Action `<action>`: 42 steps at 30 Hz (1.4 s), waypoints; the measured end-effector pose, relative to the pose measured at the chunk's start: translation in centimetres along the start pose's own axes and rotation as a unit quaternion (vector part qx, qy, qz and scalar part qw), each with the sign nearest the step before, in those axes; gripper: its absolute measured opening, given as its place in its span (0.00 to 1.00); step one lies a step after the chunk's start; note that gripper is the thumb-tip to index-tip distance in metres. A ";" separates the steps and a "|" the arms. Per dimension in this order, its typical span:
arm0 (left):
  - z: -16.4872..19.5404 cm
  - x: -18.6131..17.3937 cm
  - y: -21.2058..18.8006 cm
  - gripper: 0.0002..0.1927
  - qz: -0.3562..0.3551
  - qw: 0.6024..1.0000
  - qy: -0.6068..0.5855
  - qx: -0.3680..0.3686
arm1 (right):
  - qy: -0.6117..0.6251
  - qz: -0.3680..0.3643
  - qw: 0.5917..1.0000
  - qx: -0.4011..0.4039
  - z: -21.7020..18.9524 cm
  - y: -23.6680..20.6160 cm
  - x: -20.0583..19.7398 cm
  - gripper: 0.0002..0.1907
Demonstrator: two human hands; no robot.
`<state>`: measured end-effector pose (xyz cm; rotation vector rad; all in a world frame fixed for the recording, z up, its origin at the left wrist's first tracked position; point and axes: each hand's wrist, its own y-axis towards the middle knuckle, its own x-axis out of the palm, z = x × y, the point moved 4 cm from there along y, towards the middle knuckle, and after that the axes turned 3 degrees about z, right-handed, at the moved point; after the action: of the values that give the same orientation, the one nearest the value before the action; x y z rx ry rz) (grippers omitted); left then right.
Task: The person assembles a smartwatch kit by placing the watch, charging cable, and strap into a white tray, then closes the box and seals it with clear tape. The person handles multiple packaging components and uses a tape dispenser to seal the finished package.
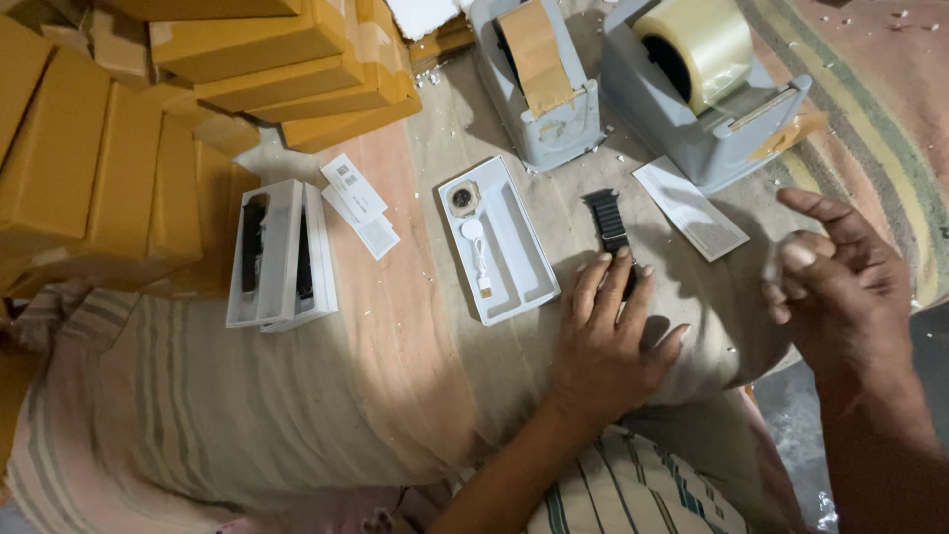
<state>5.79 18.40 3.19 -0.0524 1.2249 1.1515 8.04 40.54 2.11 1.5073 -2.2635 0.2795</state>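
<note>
Black watch strap (607, 222): pinned flat beneath fingertips of left hand (605, 341), not clenched. Right hand (840, 287): raised alongside, nothing grasped, fingers loosely curled.

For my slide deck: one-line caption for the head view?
Left hand presses a black strap beside an open white tray; right hand lifted.

One view only: head cam, worn by the person, looking almost straight down at a cloth-covered work surface (415, 396) in front of them. Close range, approx arm's length; both forearms enter from the bottom edge, left hand (605, 336) near centre, right hand (840, 287) at right. Frame reaches from stacked cardboard boxes (148, 119) at top left to two grey tape dispensers (633, 89) at top centre/right. Person's striped clothing (633, 494) shows at the bottom edge. No 2nd cam, so no shared overlap.
</note>
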 end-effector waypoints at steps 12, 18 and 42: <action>1.9 7.4 8.0 0.35 -0.187 0.971 0.121 0.089 | 0.062 0.043 0.997 -0.022 -1.5 0.4 -0.9 0.17; 0.2 5.5 5.3 0.41 -0.125 0.989 0.014 0.073 | 0.021 0.049 0.999 0.000 -0.3 -0.1 -1.9 0.20; -0.6 2.4 3.6 0.33 -0.045 0.990 -0.064 0.115 | -0.036 0.017 0.999 0.027 0.5 -1.4 1.4 0.21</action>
<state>2.53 21.30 3.04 0.1366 1.2196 0.9154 8.71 38.68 2.16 1.5292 -2.3578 0.3047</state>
